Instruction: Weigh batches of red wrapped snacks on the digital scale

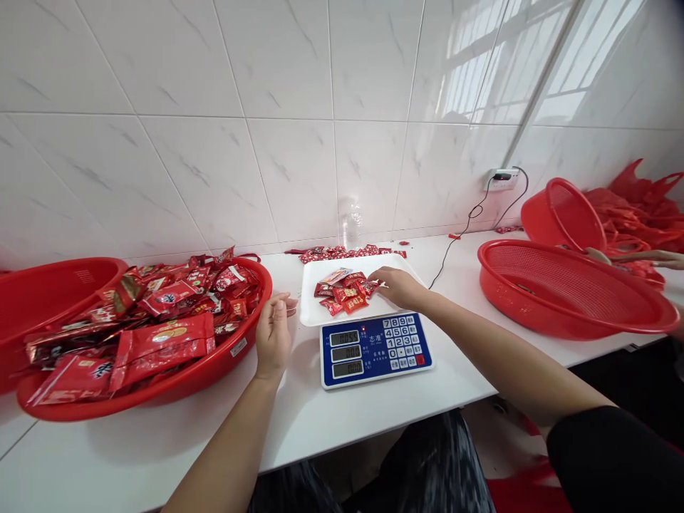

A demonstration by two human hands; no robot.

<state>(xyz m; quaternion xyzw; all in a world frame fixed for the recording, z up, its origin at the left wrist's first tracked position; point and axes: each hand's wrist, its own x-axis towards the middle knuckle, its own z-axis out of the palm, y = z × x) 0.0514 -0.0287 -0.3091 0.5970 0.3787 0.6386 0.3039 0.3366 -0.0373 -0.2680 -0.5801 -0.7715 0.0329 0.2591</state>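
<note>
Your right hand (400, 286) lies palm down over the right edge of a small pile of packets (345, 292), fingertips touching them. Whether it pinches one, you cannot tell from here. Your left hand (273, 335) holds nothing: it is loosely open with the fingers half curled, hovering low over the counter (299, 420).

The pile sits on the white tray (315, 310) of the scale (374, 349), just ahead of your right wrist. The scale's displays are lit, but the figures are too blurred to read.

Just left of your left hand, a red basin (235, 353) is heaped with larger red packs (160, 320). Beyond the tray, by the wall, lie more loose packets (347, 252) and a clear bottle (351, 224). Well off to your right stand a red basket (571, 292) and another person's hand (662, 258).

This looks like portioning by weight, with the pile being adjusted. Any change to it calls for a light touch: move single packets, keep your palm's weight off the tray, and take your hand clear before you trust the display.
</note>
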